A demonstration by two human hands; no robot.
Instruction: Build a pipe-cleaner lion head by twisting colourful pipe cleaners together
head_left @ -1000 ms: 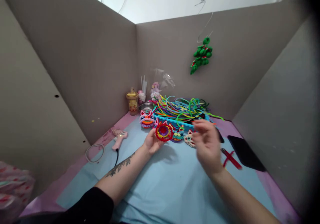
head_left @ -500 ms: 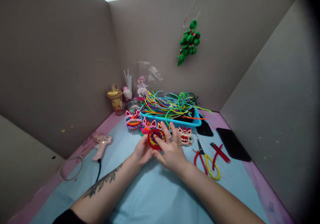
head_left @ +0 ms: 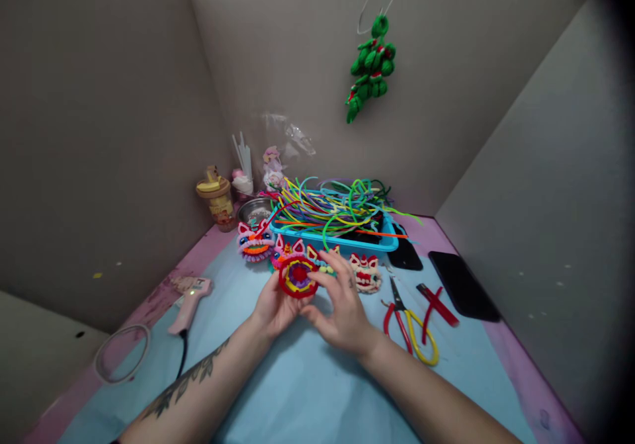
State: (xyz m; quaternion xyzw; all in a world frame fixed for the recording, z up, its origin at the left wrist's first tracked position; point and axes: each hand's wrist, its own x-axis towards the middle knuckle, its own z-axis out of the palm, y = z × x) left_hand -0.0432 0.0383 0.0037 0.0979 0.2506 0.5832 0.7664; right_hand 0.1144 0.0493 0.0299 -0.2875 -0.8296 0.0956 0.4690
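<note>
A round disc (head_left: 299, 276) of coiled fuzzy stems, red at the rim with yellow, purple and a red centre, is held above the blue cloth. My left hand (head_left: 276, 306) supports it from below and the left, fingers partly hidden behind it. My right hand (head_left: 338, 302) is at the disc's right edge, fingers spread and curved, fingertips touching or very near the rim. Behind the hands stand small lion-like faces: a pink one (head_left: 255, 243), a pink and orange one partly covered by the disc, and a cream and red one (head_left: 366, 273).
A blue basket (head_left: 342, 240) of coloured stems stands behind. Pliers (head_left: 397, 325), scissors (head_left: 419, 338), a red comb-like piece (head_left: 441, 306) and a black phone (head_left: 464, 286) lie right. A pink glue gun (head_left: 190, 304) lies left; a metal bowl (head_left: 254, 211) and cup (head_left: 218, 199) stand back left.
My right fingers have lifted off the disc's middle toward its right edge, uncovering the red centre. The camera view has shifted slightly.
</note>
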